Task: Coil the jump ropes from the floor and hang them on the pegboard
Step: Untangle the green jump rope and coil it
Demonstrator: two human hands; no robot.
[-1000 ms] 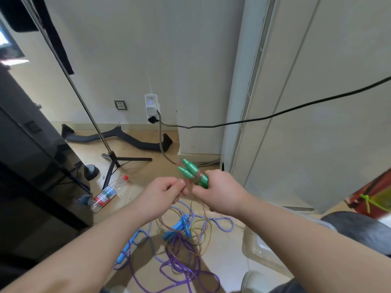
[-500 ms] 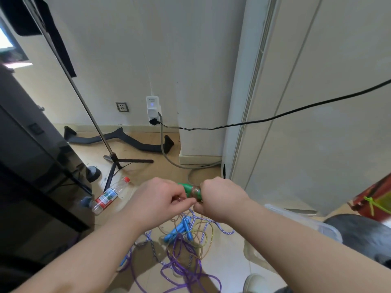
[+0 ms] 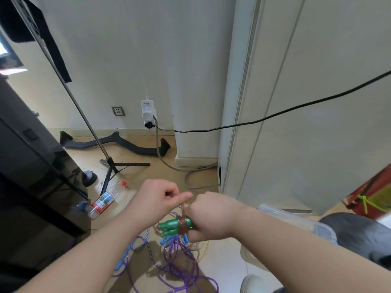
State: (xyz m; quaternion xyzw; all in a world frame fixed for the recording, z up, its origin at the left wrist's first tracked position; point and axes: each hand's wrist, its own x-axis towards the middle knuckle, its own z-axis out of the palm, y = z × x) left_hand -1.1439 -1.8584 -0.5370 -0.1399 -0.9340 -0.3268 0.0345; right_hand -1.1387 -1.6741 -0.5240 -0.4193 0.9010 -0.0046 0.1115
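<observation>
My right hand [image 3: 211, 216] grips the two green handles [image 3: 171, 226] of a jump rope, which point left and lie side by side. A brownish clear cord [image 3: 183, 226] is wound around the handles. My left hand [image 3: 156, 199] pinches that cord just above them, thumb and fingers closed on it. Below my hands, a tangle lies on the floor: a purple rope [image 3: 182, 269], a blue-and-white braided rope [image 3: 146, 244] with blue handles [image 3: 164, 241], and loose turns of the brownish cord [image 3: 198, 250]. No pegboard is in view.
A plastic bottle [image 3: 105, 199] lies on the floor to the left, by a tripod stand [image 3: 110, 163]. A black cabinet [image 3: 31, 176] fills the left side. A black cable [image 3: 275, 115] crosses mid-air. A clear bin [image 3: 296, 220] and a dark seat [image 3: 359, 233] are at right.
My hands dropped lower with the green handles, which turned from pointing up-left to pointing left. My left hand rose above them, drawing the cord around the handles.
</observation>
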